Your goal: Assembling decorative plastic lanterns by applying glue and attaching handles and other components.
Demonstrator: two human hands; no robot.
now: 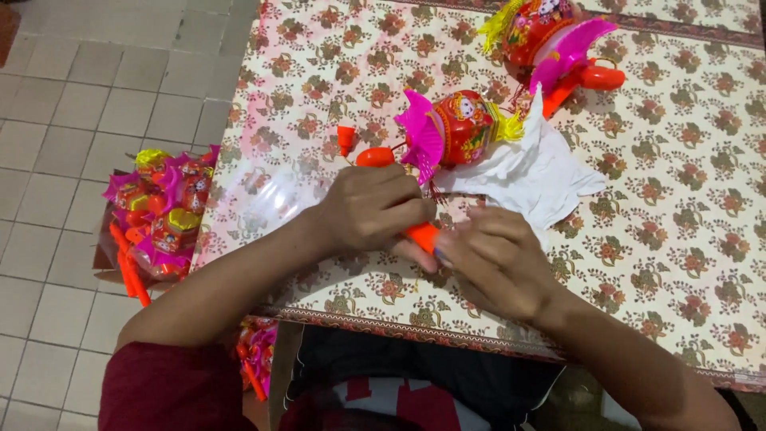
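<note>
Both hands met at the table's near edge: the left hand was closed around an orange stick, and the right hand seemed to pinch its end. Squeezing harder could have snapped it or tugged the red lantern onto the white cloth.

orange handle: mostly hidden by both hands | far lantern: top cut off by edge
</note>
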